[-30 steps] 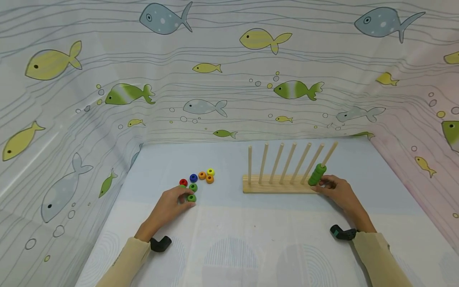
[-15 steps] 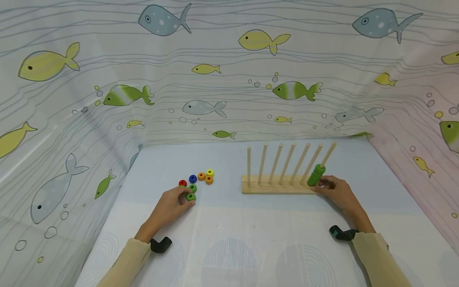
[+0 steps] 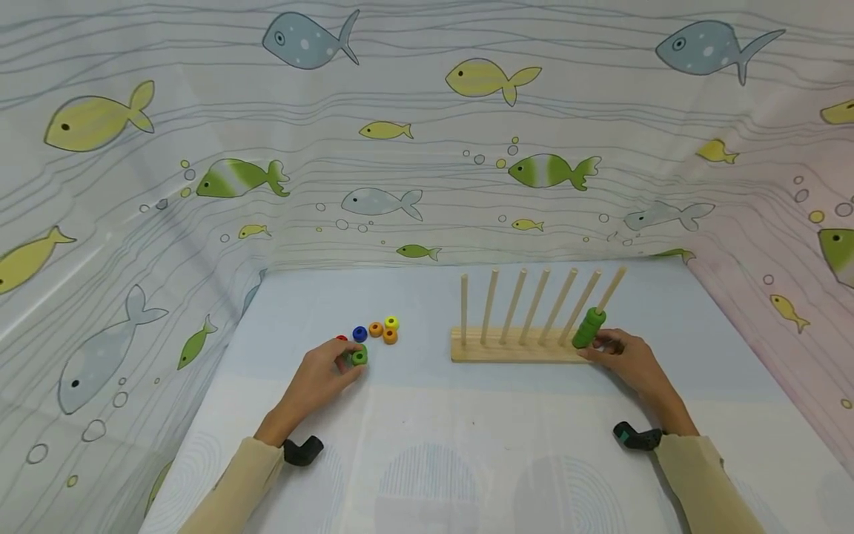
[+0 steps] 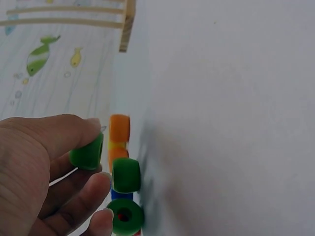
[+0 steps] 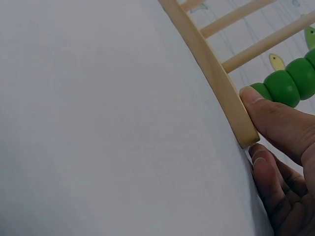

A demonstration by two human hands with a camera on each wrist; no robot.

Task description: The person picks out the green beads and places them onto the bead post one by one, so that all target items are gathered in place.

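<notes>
My left hand [image 3: 325, 377] pinches a green wooden bead [image 4: 87, 153] between thumb and fingers, lifted just off the table. Beneath and beside it in the left wrist view lie two more green beads [image 4: 126, 175], partly hidden by the hand in the head view. My right hand [image 3: 626, 354] grips the right end of a wooden peg stand [image 3: 520, 353], thumb on the base and fingers at its end. Beside that thumb, a stack of green beads [image 3: 589, 328] sits on the rightmost peg; the other pegs are bare.
Behind the left hand lie a blue bead [image 3: 360, 334], orange beads [image 3: 390, 337], a yellow bead [image 3: 391, 322] and a partly covered red bead [image 3: 342, 338]. Fish-patterned sheeting [image 3: 427, 163] walls the table's back and sides.
My left hand has taken hold of the nearest green bead and raised it slightly, so it now covers the other green beads. The right hand stays on the stand.
</notes>
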